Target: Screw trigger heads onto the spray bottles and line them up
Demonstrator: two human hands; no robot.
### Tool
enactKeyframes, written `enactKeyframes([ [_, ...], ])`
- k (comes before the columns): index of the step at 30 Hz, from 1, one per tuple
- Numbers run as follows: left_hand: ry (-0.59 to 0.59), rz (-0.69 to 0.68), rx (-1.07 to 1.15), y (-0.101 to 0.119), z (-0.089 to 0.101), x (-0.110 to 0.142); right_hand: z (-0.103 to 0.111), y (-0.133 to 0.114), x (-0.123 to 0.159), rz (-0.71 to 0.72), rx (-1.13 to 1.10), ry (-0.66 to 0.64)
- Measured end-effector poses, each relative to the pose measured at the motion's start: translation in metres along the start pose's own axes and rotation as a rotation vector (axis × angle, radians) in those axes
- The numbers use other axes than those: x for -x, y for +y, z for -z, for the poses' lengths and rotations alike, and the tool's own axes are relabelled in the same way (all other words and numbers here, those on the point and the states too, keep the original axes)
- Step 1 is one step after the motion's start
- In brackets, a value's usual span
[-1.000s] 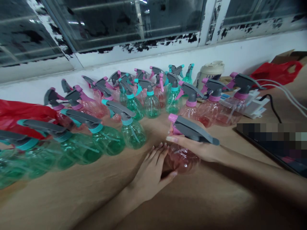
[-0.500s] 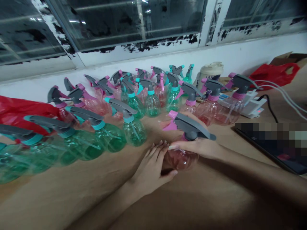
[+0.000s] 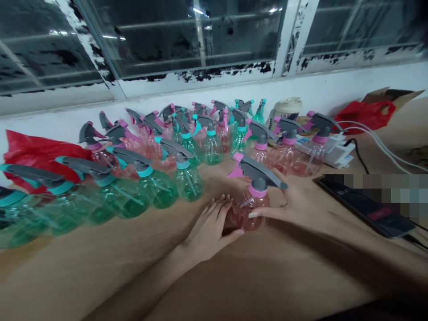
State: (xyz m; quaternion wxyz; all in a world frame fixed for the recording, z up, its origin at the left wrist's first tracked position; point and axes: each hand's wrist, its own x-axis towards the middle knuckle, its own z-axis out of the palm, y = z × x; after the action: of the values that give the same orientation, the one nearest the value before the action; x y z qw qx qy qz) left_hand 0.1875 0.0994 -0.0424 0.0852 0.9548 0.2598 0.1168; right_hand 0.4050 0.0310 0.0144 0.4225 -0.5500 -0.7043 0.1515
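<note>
A pink spray bottle point(image 3: 249, 205) with a grey sprayer head and pink trigger stands upright on the table in front of me. Stretched flat on the tabletop, my left hand point(image 3: 210, 227) lies just left of the bottle's base, fingers extended, thumb apart. My right hand point(image 3: 297, 207) is at the bottle's right side, with its thumb straight across the front of the body and its index finger raised apart behind the sprayer handle. Its other fingers are mostly hidden. A green spray bottle point(image 3: 190, 180) stands left of them, ending a slanting row of green ones.
Several pink and green spray bottles crowd the wall; a pink one point(image 3: 309, 156) stands right. Also there are a phone point(image 3: 354, 200), a white power strip point(image 3: 337, 154) with cables, a paper cup point(image 3: 286, 111), and red plastic bags point(image 3: 364, 117) on the wooden table point(image 3: 133, 267).
My right hand has slid down and right from the bottle's neck, uncovering the pink collar; fingers that showed behind the trigger are out of sight. My left hand stays nearly still. The view shifted slightly.
</note>
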Motion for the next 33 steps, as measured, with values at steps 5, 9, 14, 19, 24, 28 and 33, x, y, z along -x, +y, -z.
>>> enactKeyframes([
  [5,0.031,-0.017,-0.028,0.0,-0.001,0.001,0.001,0.002,0.019,-0.035,0.243,0.04],
  [9,0.05,0.028,-0.069,0.001,-0.004,0.007,-0.003,-0.007,0.011,-0.035,0.313,0.074],
  [14,0.115,0.134,-0.103,-0.003,-0.001,0.027,-0.008,-0.01,-0.016,-0.055,0.326,0.02],
  [19,0.109,0.163,-0.108,-0.007,0.004,0.041,-0.025,0.006,-0.048,-0.051,0.325,0.004],
  [24,0.093,0.152,-0.131,-0.005,0.006,0.041,-0.035,0.015,-0.072,-0.048,0.341,-0.001],
  [28,0.081,0.151,-0.163,-0.004,0.006,0.04,-0.039,0.024,-0.082,-0.041,0.359,0.01],
  [33,0.081,0.15,-0.158,-0.006,0.005,0.041,-0.042,0.028,-0.087,-0.039,0.363,0.008],
])
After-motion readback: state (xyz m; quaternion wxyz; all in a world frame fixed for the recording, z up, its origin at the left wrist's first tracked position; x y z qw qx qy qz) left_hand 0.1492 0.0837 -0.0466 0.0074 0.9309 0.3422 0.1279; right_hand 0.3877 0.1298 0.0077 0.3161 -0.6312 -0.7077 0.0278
